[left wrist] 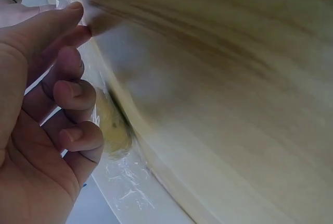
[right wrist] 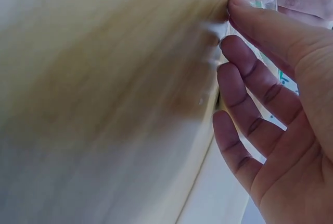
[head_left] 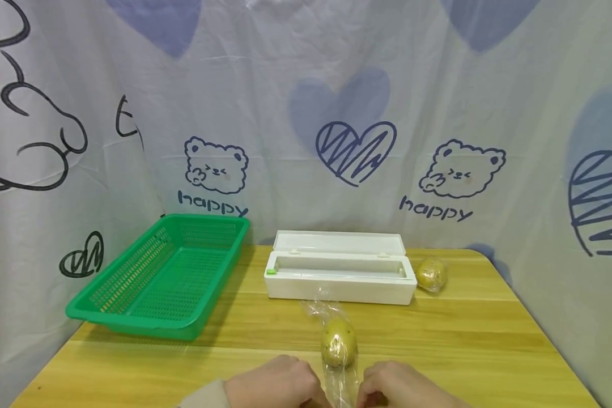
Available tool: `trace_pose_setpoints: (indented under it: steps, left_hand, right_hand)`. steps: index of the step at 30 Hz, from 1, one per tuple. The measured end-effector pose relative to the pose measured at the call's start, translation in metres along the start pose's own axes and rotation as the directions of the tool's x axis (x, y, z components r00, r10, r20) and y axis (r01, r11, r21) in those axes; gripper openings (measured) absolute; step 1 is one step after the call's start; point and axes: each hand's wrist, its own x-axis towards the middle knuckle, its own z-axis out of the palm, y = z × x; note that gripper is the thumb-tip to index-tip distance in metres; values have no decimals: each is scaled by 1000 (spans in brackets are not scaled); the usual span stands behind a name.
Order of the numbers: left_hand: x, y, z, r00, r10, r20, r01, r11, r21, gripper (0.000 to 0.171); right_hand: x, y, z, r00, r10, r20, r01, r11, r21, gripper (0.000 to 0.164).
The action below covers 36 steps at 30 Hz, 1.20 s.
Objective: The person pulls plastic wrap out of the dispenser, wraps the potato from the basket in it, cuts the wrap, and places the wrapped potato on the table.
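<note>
A yellow potato (head_left: 339, 341) lies on a strip of clear plastic wrap (head_left: 341, 388) in the middle of the table, and the film runs out beyond it at both ends. My left hand (head_left: 280, 379) is at the near left side of the strip, pinching the film between thumb and index finger, the other fingers loosely bent. On the near right side, my right hand (head_left: 400, 385) pinches the film's edge with thumb and index finger. In the left wrist view the potato (left wrist: 112, 125) shows behind the fingers, with crinkled film (left wrist: 130, 187) past it.
A long white box (head_left: 341, 290) with its lid raised and a small green slider (head_left: 271, 271) stands behind the potato. Right of it sits another potato wrapped in film (head_left: 432, 275). A green basket (head_left: 199, 326) stands at the left; a printed curtain (head_left: 285, 187) surrounds the wooden table.
</note>
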Motion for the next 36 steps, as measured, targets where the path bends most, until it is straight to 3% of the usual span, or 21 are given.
trace_pose_setpoints:
  steps: [8, 15, 19, 22, 30, 36]
  left_hand:
    - [-2, -3, 2, 1000, 12, -9, -12, 1000, 24, 18]
    - [2, 1, 1, 995, -10, -96, 14, 999, 41, 15]
    - [5, 3, 4, 994, -20, -107, 26, 998, 53, 10]
    - [7, 3, 8, 994, -17, -103, 25, 997, 71, 11]
    - [6, 4, 8, 995, -47, -86, 48, 999, 17, 13]
    - [3, 4, 3, 989, -105, -104, 101, 994, -39, 19]
  right_hand:
    - [1, -1, 3, 999, -42, -26, 40, 997, -61, 3]
    - [2, -6, 3, 995, -84, -58, 78, 993, -90, 4]
    - [5, -8, 4, 995, -88, -53, 83, 992, -95, 4]
    - [7, -9, 5, 997, -66, -37, 63, 995, -82, 5]
    - [8, -11, 5, 999, -12, -32, 11, 999, -32, 9]
    - [4, -18, -4, 983, 177, -44, -169, 976, 141, 12]
